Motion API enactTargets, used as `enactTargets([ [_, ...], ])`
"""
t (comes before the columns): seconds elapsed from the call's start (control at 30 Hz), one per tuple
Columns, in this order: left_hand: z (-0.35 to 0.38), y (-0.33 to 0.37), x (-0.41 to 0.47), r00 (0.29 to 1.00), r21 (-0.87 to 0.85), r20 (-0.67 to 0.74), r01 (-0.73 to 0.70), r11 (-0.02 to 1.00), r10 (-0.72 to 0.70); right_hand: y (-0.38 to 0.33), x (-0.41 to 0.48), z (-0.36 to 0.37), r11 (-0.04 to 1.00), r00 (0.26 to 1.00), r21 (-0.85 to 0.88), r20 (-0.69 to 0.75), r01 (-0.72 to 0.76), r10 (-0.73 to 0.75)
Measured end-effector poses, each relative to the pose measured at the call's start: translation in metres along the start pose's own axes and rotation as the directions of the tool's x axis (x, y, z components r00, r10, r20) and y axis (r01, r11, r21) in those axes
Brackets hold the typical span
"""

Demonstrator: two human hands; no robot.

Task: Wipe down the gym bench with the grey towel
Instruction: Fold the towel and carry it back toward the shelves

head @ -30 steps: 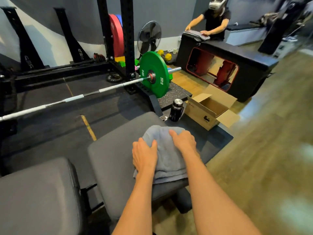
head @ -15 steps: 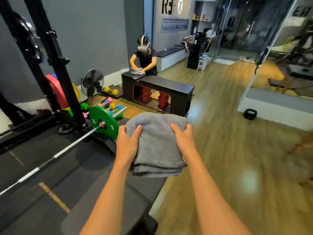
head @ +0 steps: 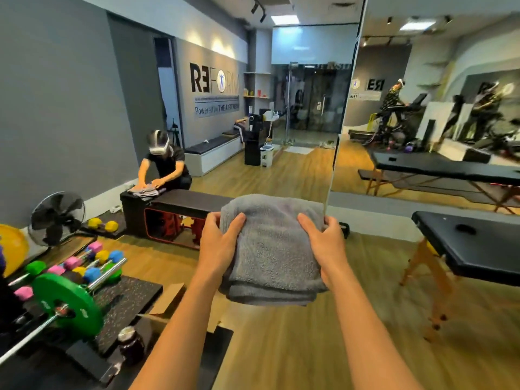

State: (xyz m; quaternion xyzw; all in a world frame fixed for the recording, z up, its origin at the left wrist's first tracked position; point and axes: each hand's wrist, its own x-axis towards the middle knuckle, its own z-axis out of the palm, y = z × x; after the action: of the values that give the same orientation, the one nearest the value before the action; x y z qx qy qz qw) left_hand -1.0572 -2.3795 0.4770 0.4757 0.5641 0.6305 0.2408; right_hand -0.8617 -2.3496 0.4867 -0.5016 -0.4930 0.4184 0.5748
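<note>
Both hands hold the folded grey towel [head: 271,249] up in the air: left hand [head: 218,249] gripping its left edge, right hand [head: 323,249] its right. No bench shows beneath. Next, I judge, lower it back onto the worktop and wipe.

There is a single wide-angle view, from the person's head, facing forward across the gym floor [head: 281,347] toward the far glass door [head: 312,102] and only slightly down. The two forearms reach out from the bottom edge, close to the lens. A wall mirror [head: 422,108] fills the upper right; straight lines bow near the frame's edges.
</note>
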Motion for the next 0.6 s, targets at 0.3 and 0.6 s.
enactTargets([
  [0.3,0.134,-0.052,0.183,0.996,-0.089,0.085,0.036,0.995,-0.029,0.031,0.212,0.010,0.999,0.995,-0.021,-0.091,0.038,-0.039],
  [0.6,0.277,-0.095,0.434,0.989,-0.159,0.149,0.036,0.987,-0.012,0.039,0.484,0.051,0.999,0.987,-0.035,-0.156,0.031,-0.036],
])
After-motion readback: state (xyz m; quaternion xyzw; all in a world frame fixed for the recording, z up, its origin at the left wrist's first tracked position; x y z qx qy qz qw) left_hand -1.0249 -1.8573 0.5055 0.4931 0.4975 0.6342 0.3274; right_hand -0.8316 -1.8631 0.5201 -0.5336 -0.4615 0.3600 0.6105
